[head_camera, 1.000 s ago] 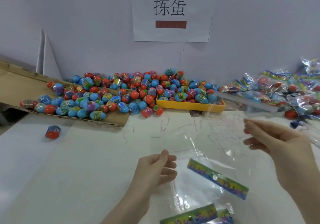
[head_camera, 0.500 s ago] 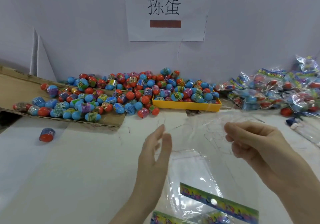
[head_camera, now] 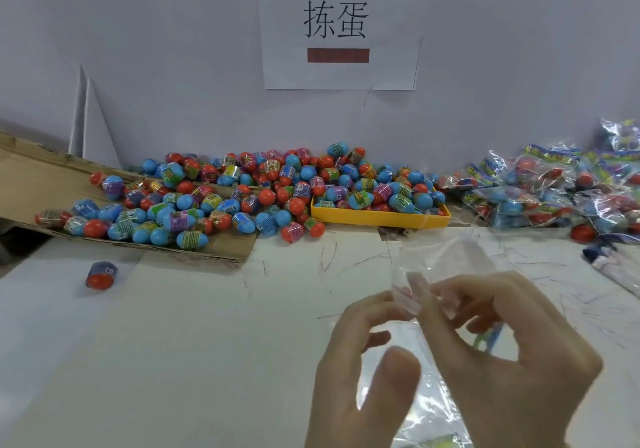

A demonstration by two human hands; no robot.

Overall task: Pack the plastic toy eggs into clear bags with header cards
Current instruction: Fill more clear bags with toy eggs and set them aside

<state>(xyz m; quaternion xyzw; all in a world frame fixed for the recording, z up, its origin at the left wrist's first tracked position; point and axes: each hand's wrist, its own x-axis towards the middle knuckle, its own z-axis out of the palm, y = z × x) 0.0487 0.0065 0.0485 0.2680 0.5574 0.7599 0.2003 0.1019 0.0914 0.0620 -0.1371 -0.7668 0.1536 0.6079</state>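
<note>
While both hands work at its mouth, a clear bag (head_camera: 446,257) rises just above the fingers and hangs down between the palms, empty as far as can be seen. Opening it well, by this view, means rubbing the two film layers apart at the top edge and keeping the mouth wide enough for an egg, without creasing the film. The left hand (head_camera: 360,354) pinches the bag's near edge between thumb and curled fingers (head_camera: 412,288); the right hand (head_camera: 512,361) does the same from the other side, its fingers bent in around the film, so neither hand is spread. Beyond the fingertips, well apart from them, the toy eggs (head_camera: 221,201) lie heaped against the wall, some on a cardboard sheet (head_camera: 41,184), some in a yellow tray (head_camera: 377,217). One stray egg (head_camera: 101,276) sits alone on the white surface (head_camera: 180,343), far left of the fingers. To their far right, filled bags (head_camera: 568,191) are piled; a paper sign (head_camera: 337,32) hangs above.
</note>
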